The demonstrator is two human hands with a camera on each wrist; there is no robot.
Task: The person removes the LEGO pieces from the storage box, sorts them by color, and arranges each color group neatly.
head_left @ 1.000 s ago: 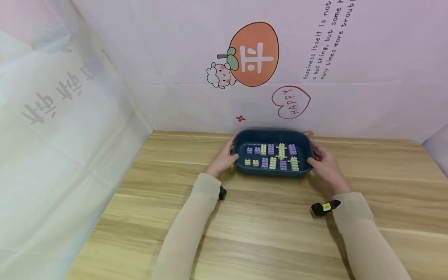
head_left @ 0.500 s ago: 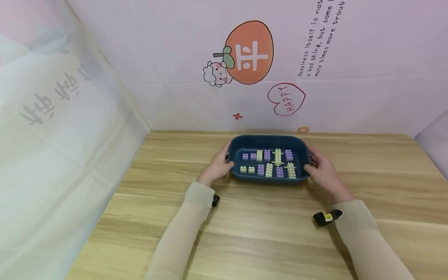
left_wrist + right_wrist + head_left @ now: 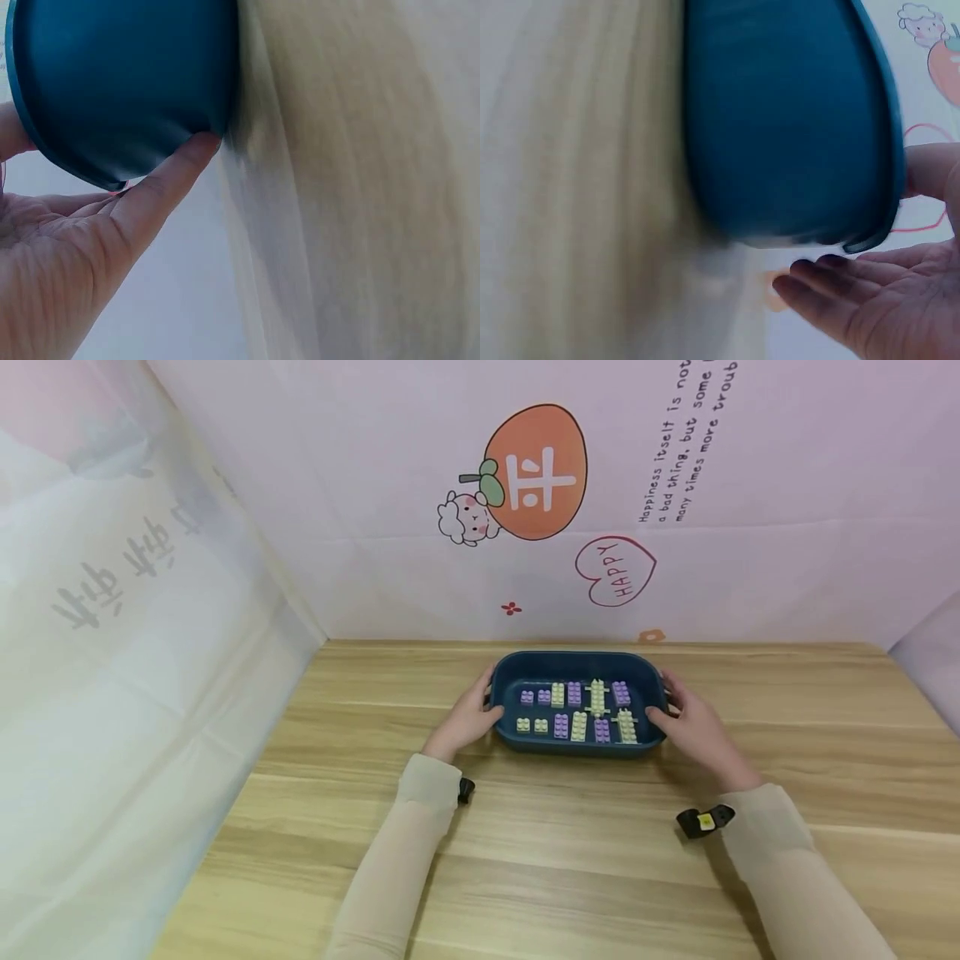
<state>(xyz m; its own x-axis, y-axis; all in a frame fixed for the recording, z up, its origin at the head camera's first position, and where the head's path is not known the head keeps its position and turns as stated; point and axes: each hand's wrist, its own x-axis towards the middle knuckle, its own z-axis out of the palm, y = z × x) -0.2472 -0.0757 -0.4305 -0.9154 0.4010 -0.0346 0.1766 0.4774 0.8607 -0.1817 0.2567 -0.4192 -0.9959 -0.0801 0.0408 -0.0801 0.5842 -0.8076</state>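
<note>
Two-handed work: left hand (image 3: 467, 717), fingers gripping one end; right hand (image 3: 696, 727), fingers loosely extended, thumb at rim.
Blue tray (image 3: 577, 750): here on the bench (image 3: 570, 860), between them.
Studded bricks (image 3: 597, 698): could slide if uneven hold tilts it.

On my feed the tray (image 3: 573, 749) is dark blue, the bricks (image 3: 574, 693) purple and pale yellow, the table (image 3: 555, 860) streaked light-brown wood grain, the sleeves (image 3: 405, 843) beige; I see an orange fruit (image 3: 566, 453) and red-outlined heart (image 3: 617, 570) on a pale pink backdrop (image 3: 375, 468).

Right wrist view: tray (image 3: 795, 120) cut off, tabletop (image 3: 577, 180) blurred
</note>
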